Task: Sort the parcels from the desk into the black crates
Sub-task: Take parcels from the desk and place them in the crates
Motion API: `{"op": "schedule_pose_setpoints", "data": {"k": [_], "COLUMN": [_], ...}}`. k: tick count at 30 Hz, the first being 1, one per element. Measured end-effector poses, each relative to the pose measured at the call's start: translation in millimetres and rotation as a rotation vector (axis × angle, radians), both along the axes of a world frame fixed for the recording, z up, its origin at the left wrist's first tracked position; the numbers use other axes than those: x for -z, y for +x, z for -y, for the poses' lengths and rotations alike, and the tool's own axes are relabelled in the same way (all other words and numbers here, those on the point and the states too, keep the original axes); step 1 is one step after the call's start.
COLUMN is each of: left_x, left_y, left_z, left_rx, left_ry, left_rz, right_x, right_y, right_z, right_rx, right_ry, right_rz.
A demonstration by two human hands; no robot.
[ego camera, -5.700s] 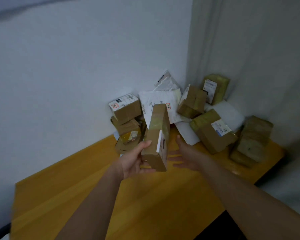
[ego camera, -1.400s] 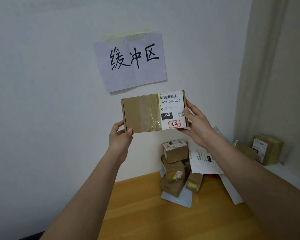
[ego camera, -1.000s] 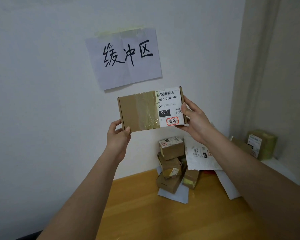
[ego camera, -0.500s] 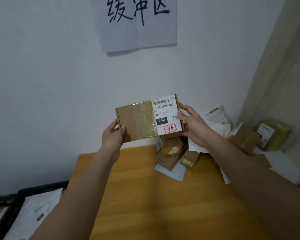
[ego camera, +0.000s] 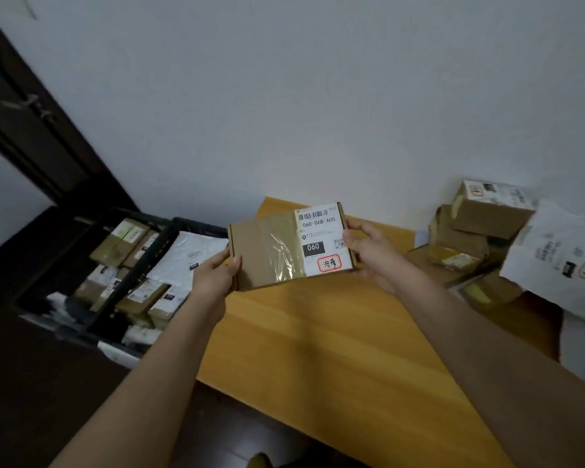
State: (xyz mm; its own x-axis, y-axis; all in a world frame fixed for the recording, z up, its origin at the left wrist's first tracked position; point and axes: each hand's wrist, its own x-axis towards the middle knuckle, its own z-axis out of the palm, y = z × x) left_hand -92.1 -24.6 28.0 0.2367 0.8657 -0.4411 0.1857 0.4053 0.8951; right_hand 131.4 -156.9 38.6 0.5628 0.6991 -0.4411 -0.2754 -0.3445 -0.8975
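Note:
A flat brown cardboard parcel [ego camera: 271, 251] with clear tape and a white label reading 060 is held above the left end of the yellow desk [ego camera: 318, 332]. My left hand [ego camera: 217, 276] grips its left edge and my right hand [ego camera: 374, 251] grips its right edge. Black crates [ego camera: 142, 265] sit on the floor left of the desk, holding several boxes and white mailers. A pile of brown boxes [ego camera: 466, 231] and a white mailer bag [ego camera: 561, 258] lies at the desk's right end.
A white wall rises behind the desk. A dark door frame [ego camera: 31, 123] stands at the far left. Dark floor [ego camera: 48, 383] spreads below the crates and the desk's near edge.
The view has swung down and left, bringing the crates into sight and losing the wall sign. The parcel has come lower, still held in both hands.

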Motion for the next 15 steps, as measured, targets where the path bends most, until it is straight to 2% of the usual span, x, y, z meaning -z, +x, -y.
{"op": "schedule_pose_setpoints", "data": {"k": [9, 12, 15], "left_x": [1, 1, 1], "left_y": [-137, -198, -269], "left_z": [-41, -65, -89], "left_rx": [-0.175, -0.187, -0.297], "left_ry": [-0.043, -0.01, 0.002], "left_rz": [-0.058, -0.09, -0.085], "right_x": [0, 1, 7], "right_y": [-108, -166, -235], "right_z": [-80, -109, -148], "right_rx": [-0.336, -0.446, -0.479], "right_ry": [-0.106, -0.143, -0.156], "right_rz": [-0.085, -0.079, -0.052]}}
